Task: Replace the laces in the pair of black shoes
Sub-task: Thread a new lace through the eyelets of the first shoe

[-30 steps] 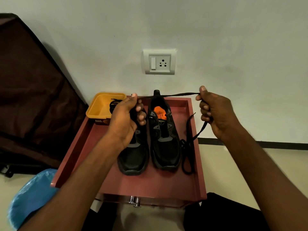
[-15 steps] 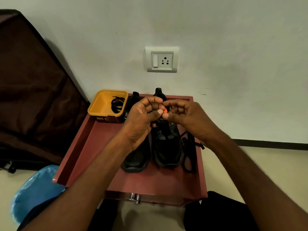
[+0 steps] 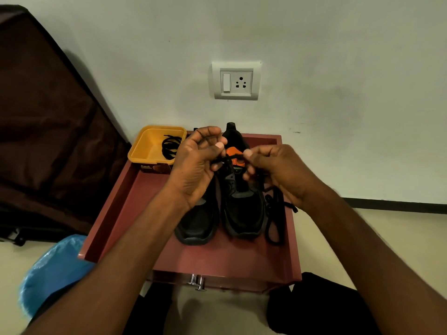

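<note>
We see left hand (image 3: 196, 165) and right hand (image 3: 278, 170) pinching black lace (image 3: 228, 159) above shoes (image 3: 244, 209); lace path through eyelets hidden; left shoe mostly occluded.

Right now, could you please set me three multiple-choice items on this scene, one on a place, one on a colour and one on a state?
1. Where does the loose black lace lie?
A. on the tray, right of the shoes
B. in the tub
C. on the floor

2. What colour is the tub at the tray's far left corner?
A. blue
B. yellow
C. white

3. What are the two hands doing?
A. resting flat on the tray
B. lifting the tub
C. pinching a lace above the right shoe

Answers:
1 A, it is heaped beside the right shoe.
2 B, its walls are yellow.
3 C, the left hand and right hand each pinch the lace in front of the orange tongue.
</note>
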The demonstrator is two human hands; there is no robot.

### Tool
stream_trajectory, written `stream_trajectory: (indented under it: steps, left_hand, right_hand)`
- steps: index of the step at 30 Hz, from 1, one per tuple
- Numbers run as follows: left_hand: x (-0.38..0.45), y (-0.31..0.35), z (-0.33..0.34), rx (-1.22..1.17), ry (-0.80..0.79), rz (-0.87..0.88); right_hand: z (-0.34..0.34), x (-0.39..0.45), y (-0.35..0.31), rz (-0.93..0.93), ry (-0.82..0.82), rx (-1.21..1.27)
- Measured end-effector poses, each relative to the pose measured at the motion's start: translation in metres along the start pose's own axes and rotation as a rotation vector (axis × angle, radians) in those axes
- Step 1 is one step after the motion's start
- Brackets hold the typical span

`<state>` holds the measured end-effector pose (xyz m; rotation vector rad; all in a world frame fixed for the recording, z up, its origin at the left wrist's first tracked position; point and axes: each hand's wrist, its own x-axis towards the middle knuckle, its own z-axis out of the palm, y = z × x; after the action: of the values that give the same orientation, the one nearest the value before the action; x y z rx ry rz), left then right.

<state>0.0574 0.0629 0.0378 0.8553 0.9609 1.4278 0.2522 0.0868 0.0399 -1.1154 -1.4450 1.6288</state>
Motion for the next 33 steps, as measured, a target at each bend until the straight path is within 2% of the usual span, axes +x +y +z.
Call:
stream_trajectory:
  steps: [2,4,7,9,12,15,17,19,20,23,25,27,30,31,33]
  left_hand:
    - [-0.002,0.0,-0.001,0.262,0.014,0.03]
    - [-0.004,-0.004,-0.002,0.519,-0.013,0.037]
    - [-0.007,-0.012,-0.001,0.805,-0.122,0.04]
    - [-0.008,-0.014,0.0,0.863,-0.117,0.04]
    - [-0.005,-0.01,-0.004,0.823,-0.026,0.044]
    - [-0.001,-0.01,-0.012,0.882,0.088,0.12]
    - [-0.002,-0.013,-0.015,1.016,0.126,0.221]
    - [-0.004,-0.016,-0.013,1.091,0.112,0.339]
    - [-0.005,-0.018,-0.012,1.106,0.095,0.388]
    - [-0.006,-0.024,-0.005,1.083,0.057,0.494]
    - [-0.006,-0.027,-0.001,0.993,0.068,0.477]
    - [-0.006,-0.029,0.001,0.965,0.079,0.456]
    - [-0.007,-0.029,-0.001,1.1,0.041,0.444]
    - [-0.008,-0.03,-0.004,1.219,0.039,0.384]
    - [-0.011,-0.033,-0.013,1.561,0.062,0.152]
  right_hand:
    - [-0.006,0.001,-0.002,-0.039,0.142,0.087]
    - [-0.011,0.003,-0.001,-0.115,0.265,0.023]
    - [-0.008,0.003,-0.001,-0.16,0.309,-0.019]
    - [-0.005,0.004,-0.003,-0.135,0.322,0.0]
    - [-0.016,0.008,-0.004,-0.091,0.522,-0.066]
    - [-0.04,0.01,0.005,-0.027,0.761,-0.354]
    - [-0.045,0.008,0.011,-0.021,0.823,-0.593]
    - [-0.037,0.004,0.01,-0.124,0.717,-0.824]
    - [-0.03,0.003,0.008,-0.194,0.598,-0.824]
    - [-0.005,0.002,0.003,-0.201,0.12,-0.504]
    - [0.005,0.001,0.005,-0.185,-0.069,-0.389]
    - [0.008,0.001,0.006,-0.193,-0.046,-0.373]
    - [0.0,0.004,0.006,-0.157,0.197,-0.377]
    - [-0.004,0.006,0.008,-0.132,0.291,-0.405]
    - [-0.012,0.009,0.018,-0.079,0.42,-0.552]
